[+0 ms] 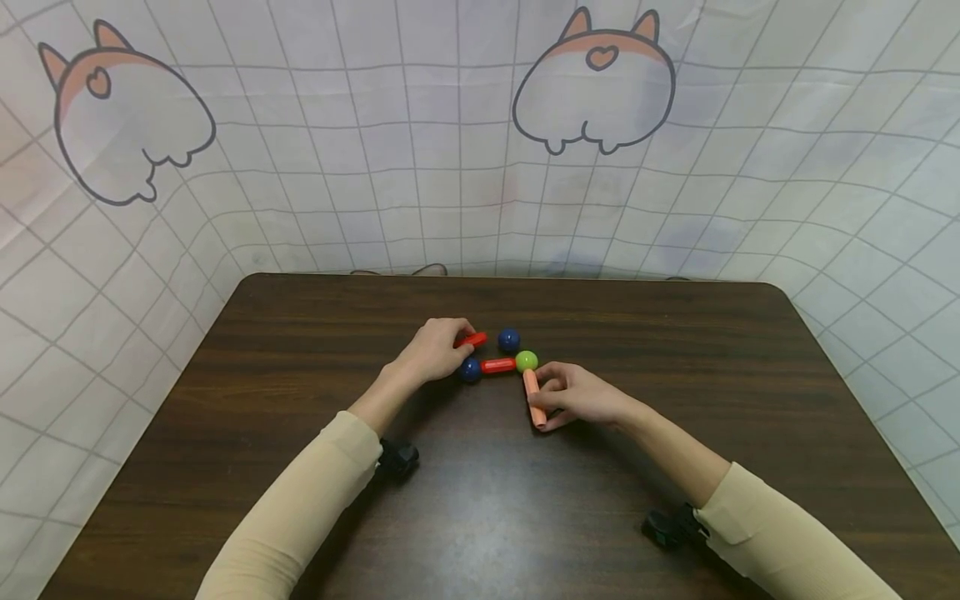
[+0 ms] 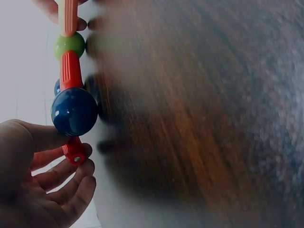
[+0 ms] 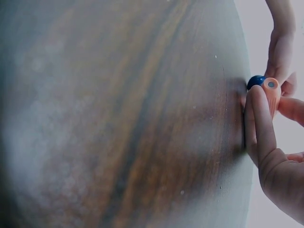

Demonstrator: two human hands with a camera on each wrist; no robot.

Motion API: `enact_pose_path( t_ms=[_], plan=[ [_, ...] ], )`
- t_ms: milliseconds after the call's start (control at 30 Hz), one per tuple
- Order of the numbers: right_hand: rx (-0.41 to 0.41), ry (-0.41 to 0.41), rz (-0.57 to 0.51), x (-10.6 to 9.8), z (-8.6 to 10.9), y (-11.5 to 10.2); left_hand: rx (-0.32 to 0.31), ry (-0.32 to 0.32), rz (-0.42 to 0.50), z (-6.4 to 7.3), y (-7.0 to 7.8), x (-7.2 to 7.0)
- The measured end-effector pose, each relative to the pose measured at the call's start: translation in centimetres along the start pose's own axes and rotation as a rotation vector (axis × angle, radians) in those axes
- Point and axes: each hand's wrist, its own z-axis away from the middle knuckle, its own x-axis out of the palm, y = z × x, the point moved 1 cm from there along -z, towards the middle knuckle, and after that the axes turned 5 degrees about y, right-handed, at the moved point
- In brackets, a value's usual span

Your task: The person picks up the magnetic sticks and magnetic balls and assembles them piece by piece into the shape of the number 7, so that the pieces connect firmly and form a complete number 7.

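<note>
My left hand (image 1: 433, 348) holds a red magnetic stick (image 1: 472, 340), whose round metal tip faces the camera in the left wrist view. A dark blue ball (image 2: 74, 112) sits beside that hand's thumb. From this ball a second red stick (image 1: 498, 366) runs to a green ball (image 1: 527, 361). My right hand (image 1: 581, 395) pinches an orange magnetic stick (image 1: 534, 398) between thumb and fingers; its far end meets the green ball and its near end shows a metal disc in the right wrist view. Behind the row lies another dark blue ball (image 1: 509, 339).
Everything stands on a dark wood-grain table (image 1: 675, 350) with rounded far corners. White grid-patterned cloth (image 1: 450, 167) with cartoon drawings hangs behind and at the sides. Each wrist carries a black camera (image 1: 400, 458) near the cream sleeve (image 1: 300, 508).
</note>
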Motion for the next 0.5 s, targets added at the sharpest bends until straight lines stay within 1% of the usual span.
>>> enact_pose_path(
  t_ms=[500],
  plan=[
    [0.007, 0.011, 0.008, 0.17, 0.25, -0.19, 0.001, -0.001, 0.002, -0.15, -0.27, -0.13]
  ],
)
